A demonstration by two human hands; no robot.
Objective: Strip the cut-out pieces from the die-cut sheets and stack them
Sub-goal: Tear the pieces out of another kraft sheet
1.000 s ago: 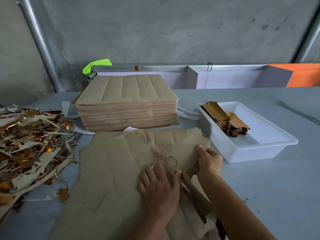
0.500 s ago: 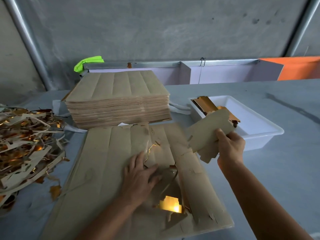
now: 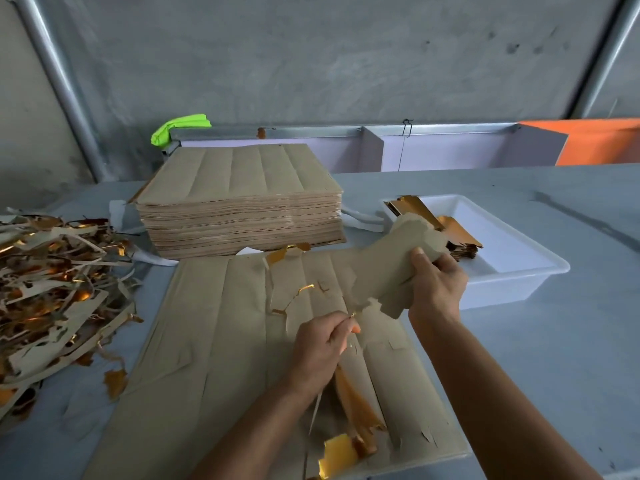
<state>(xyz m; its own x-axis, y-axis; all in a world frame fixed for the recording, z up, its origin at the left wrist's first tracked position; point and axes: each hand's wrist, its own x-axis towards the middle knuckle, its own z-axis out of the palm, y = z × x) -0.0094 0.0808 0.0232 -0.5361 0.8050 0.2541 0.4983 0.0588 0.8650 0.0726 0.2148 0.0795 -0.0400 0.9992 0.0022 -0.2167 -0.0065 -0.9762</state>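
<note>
The right hand (image 3: 437, 285) is gripping a freed cut-out piece (image 3: 388, 268) above the die-cut sheet (image 3: 214, 327), near the white tray (image 3: 512, 268), while the left hand (image 3: 320, 348) is pinching a waste sliver, best peeled slowly without tearing.

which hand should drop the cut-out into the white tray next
Right. The right hand already grips the cut-out and is beside the tray, where pieces are stacked. The left hand is pinching a scrap at the sheet, farther away.
</note>
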